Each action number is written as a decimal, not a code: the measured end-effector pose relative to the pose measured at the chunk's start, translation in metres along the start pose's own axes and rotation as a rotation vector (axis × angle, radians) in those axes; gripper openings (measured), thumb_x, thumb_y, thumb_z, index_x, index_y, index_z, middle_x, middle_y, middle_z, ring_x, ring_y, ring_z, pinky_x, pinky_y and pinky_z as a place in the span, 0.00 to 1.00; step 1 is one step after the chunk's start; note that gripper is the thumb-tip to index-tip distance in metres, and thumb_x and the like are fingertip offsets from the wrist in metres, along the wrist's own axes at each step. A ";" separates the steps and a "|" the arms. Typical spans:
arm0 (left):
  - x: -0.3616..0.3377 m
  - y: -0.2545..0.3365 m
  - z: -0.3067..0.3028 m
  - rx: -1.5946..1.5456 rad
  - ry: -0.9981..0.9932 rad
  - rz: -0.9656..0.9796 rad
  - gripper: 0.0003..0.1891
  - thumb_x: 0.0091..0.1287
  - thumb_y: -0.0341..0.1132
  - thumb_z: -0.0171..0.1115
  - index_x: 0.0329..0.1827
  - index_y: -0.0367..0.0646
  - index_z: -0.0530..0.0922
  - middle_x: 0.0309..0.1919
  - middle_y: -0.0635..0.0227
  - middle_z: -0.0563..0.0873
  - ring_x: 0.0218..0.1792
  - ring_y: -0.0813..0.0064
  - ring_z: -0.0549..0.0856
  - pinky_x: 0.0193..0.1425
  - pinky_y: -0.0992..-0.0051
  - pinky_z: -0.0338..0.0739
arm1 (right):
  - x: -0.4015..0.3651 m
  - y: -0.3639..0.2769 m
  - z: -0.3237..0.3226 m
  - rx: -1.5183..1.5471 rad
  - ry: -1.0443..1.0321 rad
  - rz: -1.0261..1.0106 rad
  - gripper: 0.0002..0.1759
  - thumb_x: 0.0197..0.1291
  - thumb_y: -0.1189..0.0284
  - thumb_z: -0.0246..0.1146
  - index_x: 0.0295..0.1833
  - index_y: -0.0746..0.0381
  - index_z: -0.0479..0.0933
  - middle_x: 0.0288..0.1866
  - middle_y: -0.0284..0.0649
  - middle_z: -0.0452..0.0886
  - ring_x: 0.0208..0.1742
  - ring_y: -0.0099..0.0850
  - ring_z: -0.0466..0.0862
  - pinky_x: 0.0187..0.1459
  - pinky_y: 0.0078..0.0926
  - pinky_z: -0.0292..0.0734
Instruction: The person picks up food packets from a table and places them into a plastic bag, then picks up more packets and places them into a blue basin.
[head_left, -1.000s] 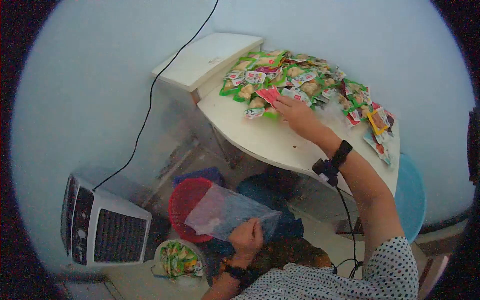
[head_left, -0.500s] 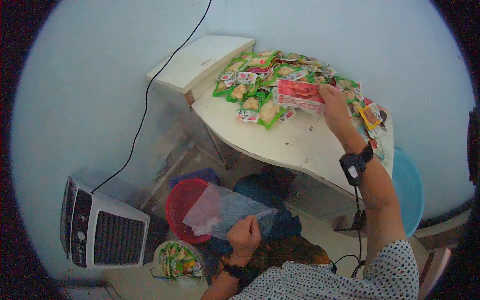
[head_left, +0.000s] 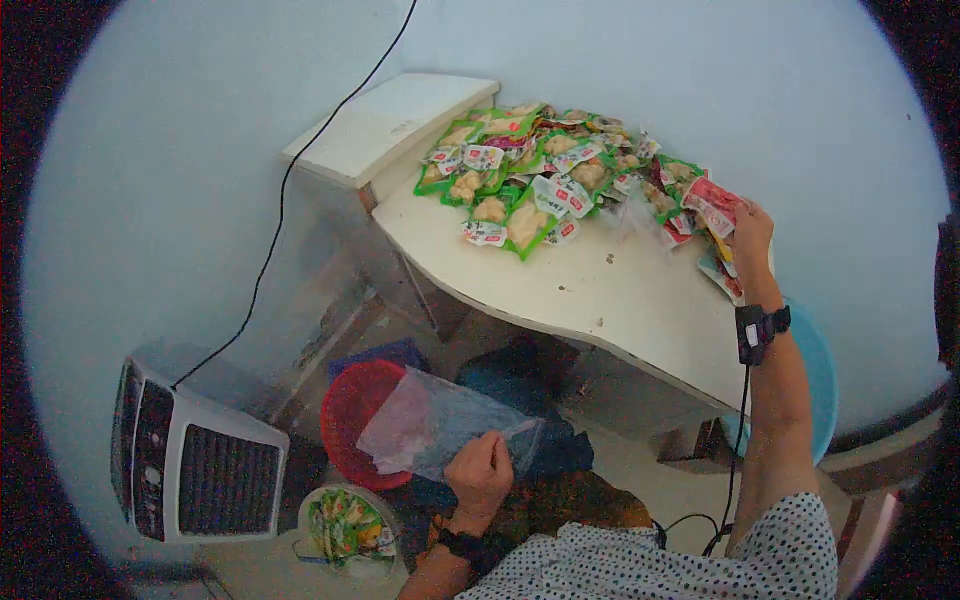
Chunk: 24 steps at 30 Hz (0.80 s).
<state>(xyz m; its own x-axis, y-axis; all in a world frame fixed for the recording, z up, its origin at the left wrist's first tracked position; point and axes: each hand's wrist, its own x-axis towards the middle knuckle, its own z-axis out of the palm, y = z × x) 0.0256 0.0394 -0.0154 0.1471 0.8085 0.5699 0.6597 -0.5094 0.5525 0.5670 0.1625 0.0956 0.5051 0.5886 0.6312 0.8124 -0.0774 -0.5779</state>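
Note:
My left hand (head_left: pixel 478 482) is closed on the edge of a clear plastic bag (head_left: pixel 455 420), low in front of my body and over my lap. The bag looks flat and reaches left across a red tub. Farther up and to the right, my right hand (head_left: pixel 754 238) pinches a red-and-white food packet (head_left: pixel 712 203) above the right end of the white table. Under and beside it lie other sealed packets, partly hidden by my fingers. Green-edged food packets (head_left: pixel 527 224) with pale contents are heaped along the back of the table.
The white table (head_left: pixel 530 285) has a curved front edge and a raised shelf (head_left: pixel 400 115). Below stand the red tub (head_left: pixel 355 440) and a bucket of packets (head_left: pixel 348 530). A blue basin (head_left: pixel 815 370) is at right, an air cooler (head_left: pixel 225 480) at left, with a black cable hanging above it.
My right hand has moved right with the red-and-white packet, from the table's middle to its right end. A crumpled clear piece now shows by the heap. My left hand keeps its hold.

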 end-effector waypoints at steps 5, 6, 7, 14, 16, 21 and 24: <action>-0.002 -0.002 -0.003 0.017 -0.034 -0.009 0.05 0.57 0.27 0.66 0.36 0.41 0.82 0.22 0.61 0.80 0.22 0.60 0.81 0.25 0.66 0.75 | -0.016 -0.034 0.004 0.207 0.144 0.275 0.20 0.63 0.78 0.56 0.61 0.70 0.76 0.52 0.45 0.84 0.47 0.32 0.84 0.49 0.25 0.79; -0.001 -0.003 -0.002 0.013 -0.029 -0.008 0.05 0.57 0.27 0.66 0.37 0.41 0.82 0.22 0.61 0.81 0.22 0.60 0.82 0.25 0.66 0.75 | -0.019 -0.041 0.001 0.139 0.126 0.256 0.20 0.62 0.78 0.57 0.59 0.70 0.76 0.51 0.47 0.83 0.49 0.36 0.84 0.51 0.28 0.78; -0.001 -0.002 -0.002 0.009 -0.023 -0.007 0.05 0.57 0.27 0.66 0.37 0.41 0.82 0.22 0.61 0.81 0.22 0.60 0.82 0.25 0.66 0.75 | -0.022 -0.054 -0.004 0.072 0.107 0.237 0.20 0.60 0.78 0.59 0.58 0.71 0.76 0.51 0.50 0.83 0.50 0.39 0.83 0.52 0.31 0.77; 0.000 -0.006 0.003 -0.017 0.019 0.020 0.05 0.58 0.27 0.66 0.37 0.41 0.82 0.23 0.61 0.81 0.23 0.60 0.82 0.25 0.65 0.75 | -0.029 -0.097 0.027 -0.420 0.209 -0.340 0.24 0.59 0.75 0.64 0.62 0.63 0.74 0.68 0.54 0.70 0.71 0.48 0.67 0.71 0.41 0.61; -0.002 -0.004 0.005 0.004 0.005 0.017 0.05 0.59 0.27 0.65 0.37 0.41 0.82 0.23 0.61 0.81 0.23 0.60 0.82 0.25 0.65 0.75 | -0.034 -0.145 0.042 -0.226 -0.052 -0.495 0.23 0.58 0.72 0.66 0.60 0.62 0.75 0.68 0.52 0.71 0.71 0.49 0.68 0.70 0.42 0.62; 0.003 -0.001 0.003 0.050 -0.009 0.017 0.05 0.59 0.28 0.65 0.37 0.42 0.82 0.22 0.62 0.81 0.22 0.61 0.81 0.25 0.66 0.75 | -0.063 -0.224 0.106 -0.139 -0.347 -0.854 0.23 0.57 0.66 0.67 0.57 0.61 0.76 0.66 0.50 0.71 0.69 0.49 0.68 0.69 0.49 0.62; 0.000 -0.001 0.002 0.088 0.000 0.032 0.04 0.59 0.28 0.65 0.37 0.42 0.82 0.21 0.62 0.80 0.21 0.62 0.80 0.24 0.66 0.74 | -0.067 -0.229 0.151 -0.151 -0.354 -0.928 0.23 0.57 0.59 0.65 0.54 0.61 0.76 0.60 0.48 0.74 0.66 0.47 0.71 0.66 0.53 0.62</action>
<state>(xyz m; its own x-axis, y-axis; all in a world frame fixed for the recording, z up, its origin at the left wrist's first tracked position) 0.0263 0.0408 -0.0174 0.1690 0.7923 0.5862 0.7166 -0.5072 0.4789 0.3032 0.2624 0.1082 -0.4425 0.6715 0.5944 0.8817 0.4466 0.1519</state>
